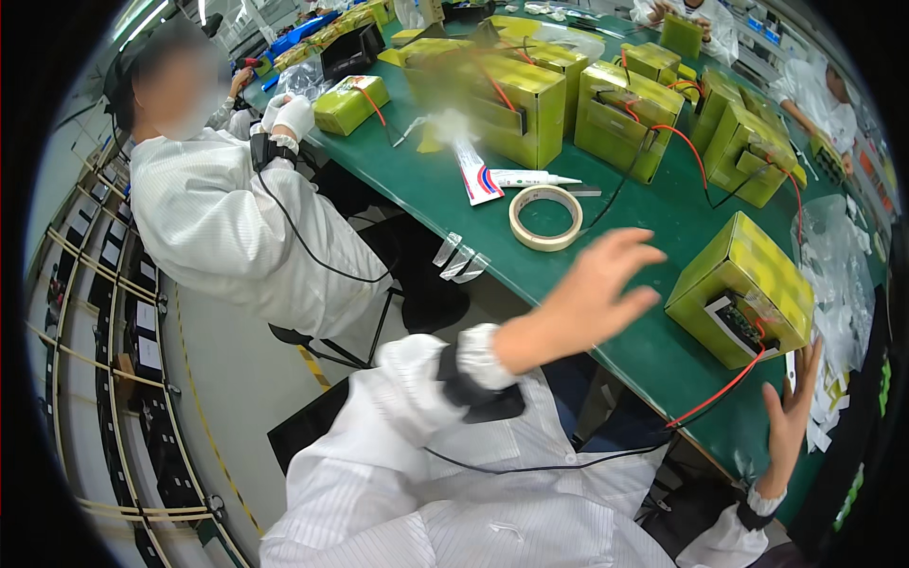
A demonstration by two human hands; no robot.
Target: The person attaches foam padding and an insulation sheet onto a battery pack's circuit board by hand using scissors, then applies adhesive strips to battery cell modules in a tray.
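A box-shaped battery pack (724, 260) wrapped in yellow-green film stands near the table's front edge. On its near face is a small circuit board (737, 316), from which a red wire (724, 390) and a black wire run down over the edge. My left hand (592, 298) hovers left of the pack, fingers apart, holding nothing. My right hand (791, 417) is open, its fingers upright by the pack's lower right corner; I cannot tell whether they touch it. A roll of masking tape (518, 220) lies beyond my left hand.
More wrapped packs (630, 118) with red and black wires stand farther back. A white glue tube (478, 175) lies left of the tape roll. Clear plastic film (833, 275) is heaped at right. A person in a white coat (227, 204) works at left; a shelf rack (114, 360) stands behind.
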